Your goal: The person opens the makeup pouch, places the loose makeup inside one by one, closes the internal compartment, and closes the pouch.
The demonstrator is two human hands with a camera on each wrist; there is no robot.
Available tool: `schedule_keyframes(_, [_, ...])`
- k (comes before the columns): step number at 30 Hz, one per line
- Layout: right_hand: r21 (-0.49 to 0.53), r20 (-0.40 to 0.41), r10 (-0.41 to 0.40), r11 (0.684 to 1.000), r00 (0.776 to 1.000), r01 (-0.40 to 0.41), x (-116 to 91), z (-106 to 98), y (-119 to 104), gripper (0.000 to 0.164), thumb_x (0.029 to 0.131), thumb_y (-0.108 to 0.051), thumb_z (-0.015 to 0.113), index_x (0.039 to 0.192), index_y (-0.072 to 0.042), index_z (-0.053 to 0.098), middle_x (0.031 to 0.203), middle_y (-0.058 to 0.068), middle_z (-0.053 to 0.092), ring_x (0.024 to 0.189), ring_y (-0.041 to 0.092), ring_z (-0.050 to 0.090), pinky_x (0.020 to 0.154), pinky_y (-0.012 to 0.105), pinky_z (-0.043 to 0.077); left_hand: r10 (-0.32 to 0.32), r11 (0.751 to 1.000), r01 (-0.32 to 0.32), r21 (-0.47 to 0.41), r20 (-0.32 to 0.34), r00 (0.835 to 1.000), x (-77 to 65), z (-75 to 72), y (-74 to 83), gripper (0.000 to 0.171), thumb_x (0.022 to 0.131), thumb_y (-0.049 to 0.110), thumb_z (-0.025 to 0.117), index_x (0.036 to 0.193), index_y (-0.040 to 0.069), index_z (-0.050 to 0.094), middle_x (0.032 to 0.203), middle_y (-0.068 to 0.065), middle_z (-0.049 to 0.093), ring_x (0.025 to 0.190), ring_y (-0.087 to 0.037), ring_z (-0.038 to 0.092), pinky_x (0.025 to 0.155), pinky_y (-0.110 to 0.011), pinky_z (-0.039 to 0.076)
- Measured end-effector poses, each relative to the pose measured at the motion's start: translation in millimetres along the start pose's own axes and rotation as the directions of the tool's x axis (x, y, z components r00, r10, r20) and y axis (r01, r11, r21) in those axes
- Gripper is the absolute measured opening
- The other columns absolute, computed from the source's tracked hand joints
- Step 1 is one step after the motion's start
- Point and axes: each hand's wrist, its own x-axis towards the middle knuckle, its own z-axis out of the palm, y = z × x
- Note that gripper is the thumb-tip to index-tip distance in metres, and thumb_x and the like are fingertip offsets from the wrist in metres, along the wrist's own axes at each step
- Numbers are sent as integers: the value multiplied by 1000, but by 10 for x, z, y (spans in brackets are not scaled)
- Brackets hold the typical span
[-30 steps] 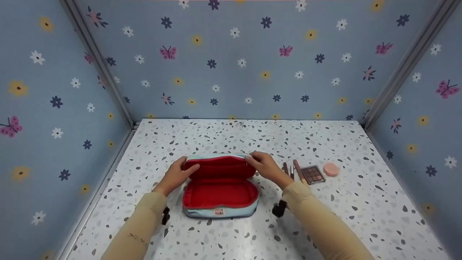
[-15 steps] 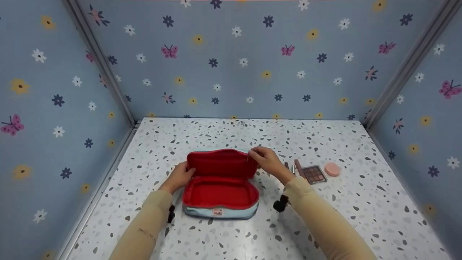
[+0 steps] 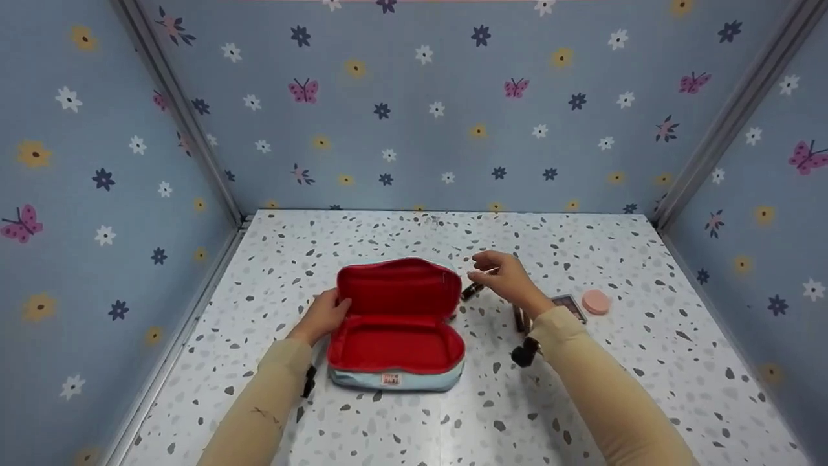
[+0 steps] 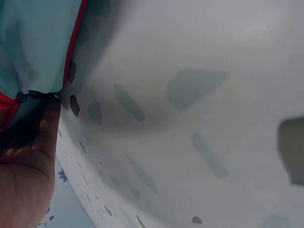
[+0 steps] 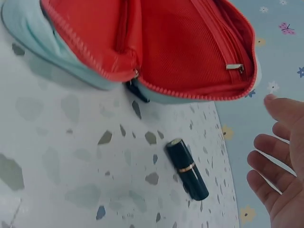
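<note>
A light blue zip pouch [image 3: 420, 382] with a red lining lies unzipped on the speckled table, its lid raised. My left hand [image 3: 321, 317] grips the lid's left edge, thumb on the red inner side. In the left wrist view that hand [image 4: 28, 175] reaches under the blue fabric; its other fingers are mostly hidden. Beyond the pouch's right side, my right hand [image 3: 508, 278] hovers with loosely bent fingers, holding nothing. A dark lipstick tube [image 5: 186, 168] with a gold band lies on the table between that hand and the pouch in the right wrist view.
Partly behind the right wrist are slim brown makeup sticks [image 3: 519, 318] and an eyeshadow palette [image 3: 570, 306]. A round pink case [image 3: 596, 301] lies farther right. Flower-patterned walls [image 3: 414, 129] enclose the table [image 3: 362, 233] at the back and both sides.
The lid has been lifted more upright. My right hand has let go of its right corner and moved right, uncovering the lipstick tube. The left hand still grips the lid.
</note>
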Motion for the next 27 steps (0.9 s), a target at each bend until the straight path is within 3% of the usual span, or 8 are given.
schedule_keyframes(9, [-172, 38, 11, 985, 999, -4, -42, -8, 158, 51, 96, -11, 82, 142, 3, 67, 147, 24, 67, 144, 44, 57, 122, 62, 44, -20, 1000, 20, 0, 6, 1000, 33, 9, -8, 30, 112, 9, 50, 132, -7, 66, 113, -18, 76, 101, -23, 69, 98, -41, 55])
schedule_keyframes(16, [-217, 41, 88, 973, 995, -77, -58, 51, 271, 58, 95, -14, 83, 148, -3, 64, 156, 20, 61, 152, 43, 50, 125, 62, 39, -15, 1000, 15, 2, -4, 1000, 26, 14, -6, 29, 112, 8, 51, 129, -7, 67, 110, -19, 76, 99, -24, 68, 95, -40, 55])
schedule_keyframes(20, [-232, 48, 133, 966, 990, -118, -59, 100, 306, 59, 95, -17, 84, 150, -9, 64, 160, 16, 58, 154, 42, 47, 127, 71, 29, -1, 1000, 1, 13, -14, 1000, 25, 17, -10, 27, 112, 8, 52, 126, -7, 68, 109, -19, 76, 98, -24, 68, 95, -40, 55])
schedule_keyframes(23, [-243, 61, 112, 966, 992, -94, -43, 137, 338, 57, 95, -15, 84, 148, -8, 65, 158, 17, 60, 152, 42, 49, 127, 70, 30, -5, 1000, 6, 12, -12, 1000, 26, 18, -11, 27, 112, 9, 51, 126, -7, 68, 111, -19, 76, 99, -23, 68, 96, -41, 55])
schedule_keyframes(27, [-227, 80, 82, 972, 993, -62, -32, 174, 379, 56, 94, -9, 83, 146, -1, 65, 155, 20, 62, 150, 42, 52, 126, 59, 39, -10, 1000, 10, -1, -5, 1000, 25, 19, -20, 29, 112, 10, 51, 128, -7, 68, 113, -19, 76, 100, -22, 67, 98, -41, 55])
